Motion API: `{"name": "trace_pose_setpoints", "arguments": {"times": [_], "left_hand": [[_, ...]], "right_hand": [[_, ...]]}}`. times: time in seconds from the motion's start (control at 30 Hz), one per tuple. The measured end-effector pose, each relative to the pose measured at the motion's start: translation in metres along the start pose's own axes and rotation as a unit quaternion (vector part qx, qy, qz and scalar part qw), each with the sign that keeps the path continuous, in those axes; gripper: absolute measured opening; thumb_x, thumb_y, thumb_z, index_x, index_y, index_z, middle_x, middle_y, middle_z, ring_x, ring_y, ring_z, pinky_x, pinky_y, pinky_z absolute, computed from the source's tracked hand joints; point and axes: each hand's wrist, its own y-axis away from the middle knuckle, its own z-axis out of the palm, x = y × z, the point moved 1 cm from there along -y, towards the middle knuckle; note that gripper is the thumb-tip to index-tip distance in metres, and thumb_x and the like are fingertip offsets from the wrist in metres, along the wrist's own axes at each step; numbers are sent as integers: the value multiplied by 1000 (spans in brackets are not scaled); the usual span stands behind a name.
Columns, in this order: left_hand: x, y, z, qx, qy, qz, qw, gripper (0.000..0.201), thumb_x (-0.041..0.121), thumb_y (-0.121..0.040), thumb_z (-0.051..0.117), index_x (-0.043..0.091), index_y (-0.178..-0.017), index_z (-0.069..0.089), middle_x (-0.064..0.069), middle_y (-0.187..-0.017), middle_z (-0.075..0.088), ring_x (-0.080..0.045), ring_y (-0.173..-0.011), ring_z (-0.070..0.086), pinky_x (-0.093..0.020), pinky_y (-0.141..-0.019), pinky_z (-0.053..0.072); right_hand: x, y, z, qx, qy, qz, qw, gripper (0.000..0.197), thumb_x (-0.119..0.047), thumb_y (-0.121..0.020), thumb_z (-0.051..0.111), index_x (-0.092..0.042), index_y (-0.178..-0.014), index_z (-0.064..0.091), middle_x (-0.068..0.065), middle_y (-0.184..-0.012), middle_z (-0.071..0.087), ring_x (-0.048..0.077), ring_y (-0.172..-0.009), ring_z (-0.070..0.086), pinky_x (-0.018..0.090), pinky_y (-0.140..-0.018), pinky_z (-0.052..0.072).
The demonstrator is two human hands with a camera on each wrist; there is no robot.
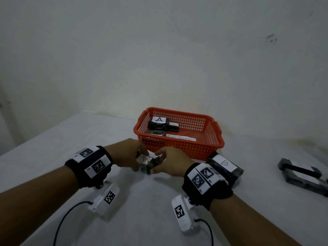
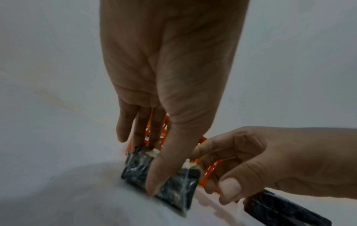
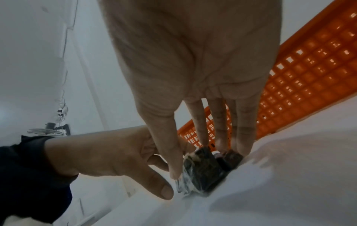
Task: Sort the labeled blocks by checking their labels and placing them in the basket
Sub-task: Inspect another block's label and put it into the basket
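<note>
A dark plastic-wrapped block (image 1: pixel 148 165) with a white label sits low over the white table, just in front of the orange basket (image 1: pixel 195 148). My left hand (image 1: pixel 137 158) pinches its left part, thumb on the near face (image 2: pixel 154 180) and fingers behind. My right hand (image 1: pixel 164 163) grips its right end between thumb and fingers (image 3: pixel 243 137). The block (image 2: pixel 179 192) (image 3: pixel 206 171) is tilted, and its label is mostly hidden by my fingers. In the basket lie a block labelled A (image 1: pixel 158 121), another dark block (image 1: pixel 155 137) and a paper slip (image 1: pixel 182 139).
A block labelled B (image 1: pixel 225 165) lies on the table right of my right wrist, close to the basket's front corner. Another dark block (image 1: pixel 301 173) lies at the far right. The basket wall (image 3: pixel 309 76) stands directly behind my fingers. A white wall (image 1: pixel 159 50) backs the table.
</note>
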Motion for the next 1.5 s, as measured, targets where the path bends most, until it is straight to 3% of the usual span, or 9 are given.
{"name": "trace_pose_setpoints", "arguments": {"times": [0.1,0.33,0.43,0.6,0.7,0.83,1.0,1.23,1.5], "left_hand": [[-8,-4,7,18,2,16,1000,54,26,-80,85,23,-130,67,2,-130,66,-15,-113,62,-28,-98,52],[-22,-7,9,30,107,24,993,37,29,-79,85,28,-114,75,8,-118,71,-11,-101,66,-24,-88,54],[-26,-8,7,50,219,23,974,37,23,-79,85,31,-113,75,11,-113,72,-11,-99,68,-29,-91,57],[-24,-10,9,102,385,45,916,38,15,-84,82,23,-121,74,3,-111,75,-16,-101,71,-21,-85,57],[-16,-12,10,115,451,70,882,35,14,-89,76,24,-123,73,4,-113,77,-10,-101,73,-20,-86,58],[-4,-16,11,154,539,80,824,32,2,-92,69,12,-122,73,-6,-109,79,-18,-96,77,-21,-81,60],[4,-22,14,196,530,75,822,30,3,-92,70,12,-120,75,-2,-106,79,-11,-93,77,-16,-75,58],[11,-22,29,168,568,99,800,31,4,-95,66,9,-126,70,-6,-111,78,-21,-98,77,-21,-78,60],[13,-21,34,193,541,106,812,37,-4,-90,70,12,-124,71,-2,-114,78,-14,-104,76,-26,-91,60]], "right_hand": [[-5,-10,13,-16,-2,4,1000,75,-30,-72,94,-16,-139,62,3,-131,70,21,-117,65,32,-99,53],[-7,-17,18,45,-30,-27,998,41,-22,-78,88,-14,-115,74,-1,-104,72,10,-87,62,14,-67,45],[-1,-16,11,71,-70,-42,994,39,-24,-79,88,-17,-116,74,-6,-104,71,5,-86,62,13,-70,46],[13,-13,-3,99,-211,-59,971,28,-21,-82,86,-25,-106,71,-8,-106,74,10,-103,69,26,-93,55],[20,-11,-10,110,-302,-64,945,24,-16,-84,85,-20,-106,74,1,-108,78,18,-104,74,31,-91,60],[26,-9,-17,141,-367,-73,917,28,-7,-88,80,-5,-115,75,12,-108,79,25,-100,77,25,-77,64],[34,-12,-19,126,-416,-82,897,32,-10,-90,78,-2,-120,73,14,-111,79,26,-101,78,21,-73,61],[48,-8,-14,166,-426,-89,885,23,-10,-91,76,3,-110,76,16,-104,80,27,-96,78,24,-73,63],[57,0,-10,155,-414,-86,893,36,-2,-83,82,-3,-118,74,11,-111,80,22,-105,77,28,-89,62]]}}
